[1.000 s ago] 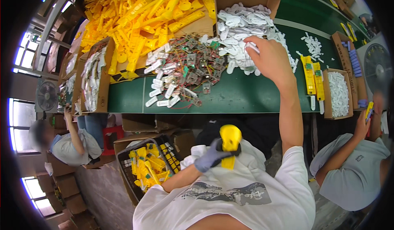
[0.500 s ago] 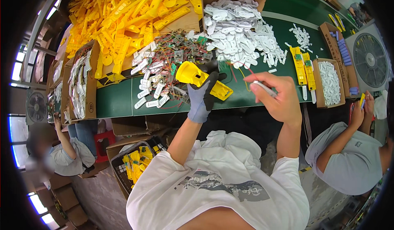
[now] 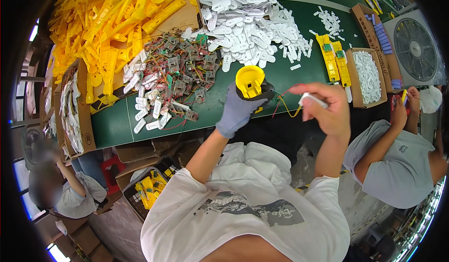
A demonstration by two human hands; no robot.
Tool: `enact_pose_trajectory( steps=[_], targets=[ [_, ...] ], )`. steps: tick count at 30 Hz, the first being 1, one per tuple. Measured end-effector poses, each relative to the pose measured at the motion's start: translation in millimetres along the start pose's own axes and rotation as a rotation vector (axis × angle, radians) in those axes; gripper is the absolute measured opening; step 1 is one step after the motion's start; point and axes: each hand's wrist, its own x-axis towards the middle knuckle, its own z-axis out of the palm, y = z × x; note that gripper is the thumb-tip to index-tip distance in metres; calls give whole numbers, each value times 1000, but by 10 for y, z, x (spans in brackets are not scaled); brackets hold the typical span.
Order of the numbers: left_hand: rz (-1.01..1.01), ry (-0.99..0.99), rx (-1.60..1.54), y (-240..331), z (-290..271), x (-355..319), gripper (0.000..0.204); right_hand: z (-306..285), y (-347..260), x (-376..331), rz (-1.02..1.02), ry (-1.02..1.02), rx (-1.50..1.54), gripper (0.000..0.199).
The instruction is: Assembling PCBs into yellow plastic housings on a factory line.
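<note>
My left hand (image 3: pixel 234 112), in a grey glove with dark fingers, is closed around a yellow plastic housing (image 3: pixel 249 80). The housing's round, cup-shaped end points up toward me; most of its body is hidden by the hand. To the right, my bare right hand (image 3: pixel 333 110) pinches a small white plastic piece (image 3: pixel 314 99) between thumb and fingers. Thin red and yellow wires (image 3: pixel 293 114) run between the housing and the right hand. Left of the gloved hand lies a heap of small wired circuit boards (image 3: pixel 180 70), with white rectangular parts (image 3: pixel 150 116) along its near edge.
Yellow housings (image 3: pixel 107 33) pile up at far left. White flat covers (image 3: pixel 248 35) spill across the green table (image 3: pixel 280 86). At right are two yellow assemblies (image 3: pixel 334 61), a box of small white parts (image 3: pixel 367 77) and a fan (image 3: pixel 415 49). Co-workers sit on both sides.
The yellow housing has turned from lying slantwise to its cup end facing up. My right hand has shifted slightly right with the white piece. The view has moved, so the table appears shifted left.
</note>
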Motion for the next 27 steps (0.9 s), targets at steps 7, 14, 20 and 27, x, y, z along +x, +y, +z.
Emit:
enact_pose_trajectory(
  steps=[7,14,20,27],
  targets=[
    [-246,-536,-98,249,-535,10,44,-539,111,62,267,-56,-246,15],
    [-264,-540,212,550,-469,-83,72,-25,502,193,-173,-75,-550,17],
    [-102,-296,300,627,-485,-20,63,560,651,310,140,-200,143,24],
    [-202,-179,216,443,-676,-51,57,622,805,394,326,-439,443,26]
  ],
)
